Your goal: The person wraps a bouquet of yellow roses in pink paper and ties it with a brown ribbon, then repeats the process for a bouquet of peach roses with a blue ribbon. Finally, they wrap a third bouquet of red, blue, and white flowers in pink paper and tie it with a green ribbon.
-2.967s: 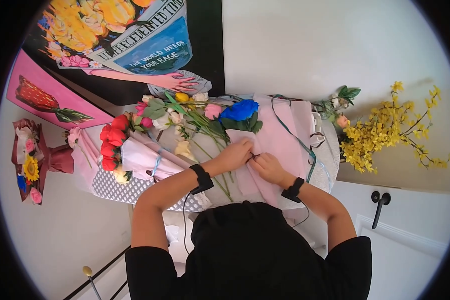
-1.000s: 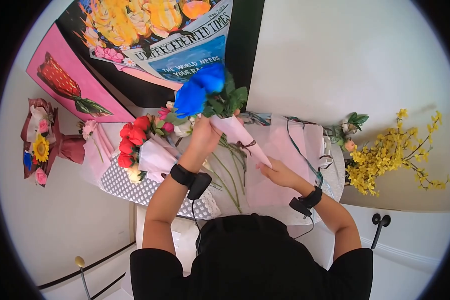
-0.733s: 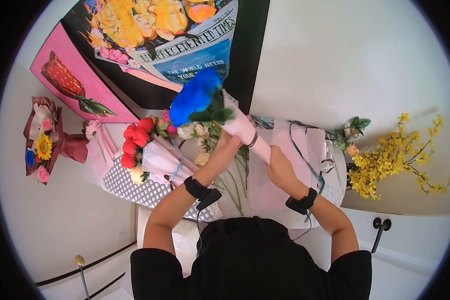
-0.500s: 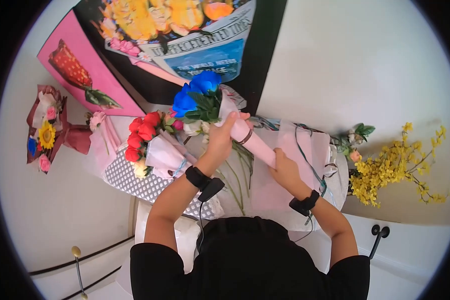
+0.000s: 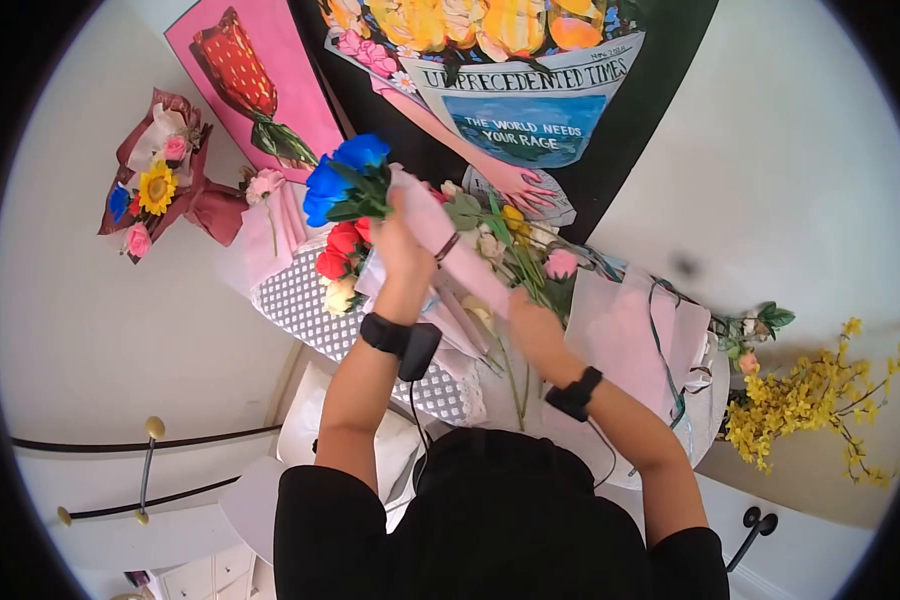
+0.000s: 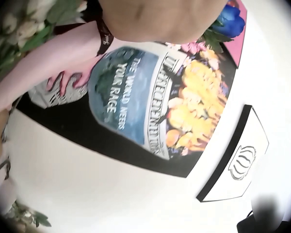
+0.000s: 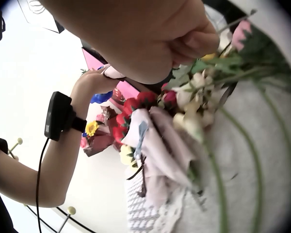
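I hold a bouquet [image 5: 460,255] of blue flowers wrapped in pale pink paper, raised over the table and tilted with its blooms to the upper left. My left hand [image 5: 405,258] grips the wrap just below the blue flowers [image 5: 345,178]. Lower down, my right hand [image 5: 540,335] grips the narrow end, blurred by motion. A dark ribbon [image 6: 105,38] with small lettering circles the wrap beside my left hand in the left wrist view. From the right wrist, curled fingers [image 7: 196,43] show, while the paper they hold is mostly hidden.
Behind the raised bouquet lies another one with red flowers [image 5: 340,250]. Loose flower stems [image 5: 520,265] spread over the table's middle, and pink paper sheets [image 5: 620,335] lie right of them. Yellow blossom branches [image 5: 795,400] stand far right. A large painting [image 5: 520,120] leans at the back.
Both hands were together at the ribbon low over the pink paper; then the bouquet was lifted, and the left hand shifted along the wrap. Now bouquet and hands have swung left, and the view turned left.
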The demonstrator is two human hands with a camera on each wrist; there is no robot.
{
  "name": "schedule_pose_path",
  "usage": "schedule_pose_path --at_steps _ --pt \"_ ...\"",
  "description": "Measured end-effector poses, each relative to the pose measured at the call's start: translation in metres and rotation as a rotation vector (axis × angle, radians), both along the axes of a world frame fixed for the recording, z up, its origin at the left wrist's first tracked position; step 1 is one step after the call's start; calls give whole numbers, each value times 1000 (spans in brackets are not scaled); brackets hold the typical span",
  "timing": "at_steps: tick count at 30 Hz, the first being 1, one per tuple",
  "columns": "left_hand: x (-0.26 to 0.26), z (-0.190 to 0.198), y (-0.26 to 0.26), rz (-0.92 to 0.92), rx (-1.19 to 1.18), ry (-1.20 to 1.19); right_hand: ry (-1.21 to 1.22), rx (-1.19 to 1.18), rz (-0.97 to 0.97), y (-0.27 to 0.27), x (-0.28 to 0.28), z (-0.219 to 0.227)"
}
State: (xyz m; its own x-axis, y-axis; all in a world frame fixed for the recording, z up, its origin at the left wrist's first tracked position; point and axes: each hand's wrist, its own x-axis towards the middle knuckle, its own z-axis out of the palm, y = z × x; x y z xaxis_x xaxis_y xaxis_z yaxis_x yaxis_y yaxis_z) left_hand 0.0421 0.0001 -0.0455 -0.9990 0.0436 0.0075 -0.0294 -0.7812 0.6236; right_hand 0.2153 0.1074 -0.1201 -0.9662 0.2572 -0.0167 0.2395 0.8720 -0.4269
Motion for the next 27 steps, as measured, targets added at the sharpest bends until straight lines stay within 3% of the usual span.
schedule_pose_path --at_steps 3,5,6,8,9,10,12,14,16,19,22,24,25,27 --pt "-22 -10 -39 42 -14 17 80 -29 67 -36 -10 -28" --pt "-46 -30 -59 241 -342 97 45 -76 72 -45 -13 -49" --pt "-50 -37 -66 238 -345 100 12 -113 74 -47 -15 -57" --pt "-42 -29 -69 317 -567 86 30 -113 35 -48 -19 -63" --pt "-30 -19 -68 239 -718 24 42 -111 2 -47 -20 -66" --pt "-30 -23 -69 231 -718 24 40 -111 -5 -46 -20 -58" --pt "-36 -37 -72 26 -573 -32 -48 -89 50 -43 -21 -33" --pt "-43 -51 -71 60 -620 -75 -20 -91 37 -41 -23 -30" --pt "-49 -62 -70 73 -631 39 6 -94 22 -41 -25 -27" --pt "-23 -34 -58 73 -697 104 32 -143 -11 -37 -29 -21" --pt "-16 -46 -57 16 -802 258 132 -202 -5 -37 -33 -19" --pt "-9 -45 -53 -26 -823 322 209 -354 5 -35 -39 -21" --pt "-6 -40 -51 1 -976 396 210 -356 4 -35 -42 -16" --pt "-11 -40 -50 73 -1160 536 273 -625 -57 -35 -44 -4"
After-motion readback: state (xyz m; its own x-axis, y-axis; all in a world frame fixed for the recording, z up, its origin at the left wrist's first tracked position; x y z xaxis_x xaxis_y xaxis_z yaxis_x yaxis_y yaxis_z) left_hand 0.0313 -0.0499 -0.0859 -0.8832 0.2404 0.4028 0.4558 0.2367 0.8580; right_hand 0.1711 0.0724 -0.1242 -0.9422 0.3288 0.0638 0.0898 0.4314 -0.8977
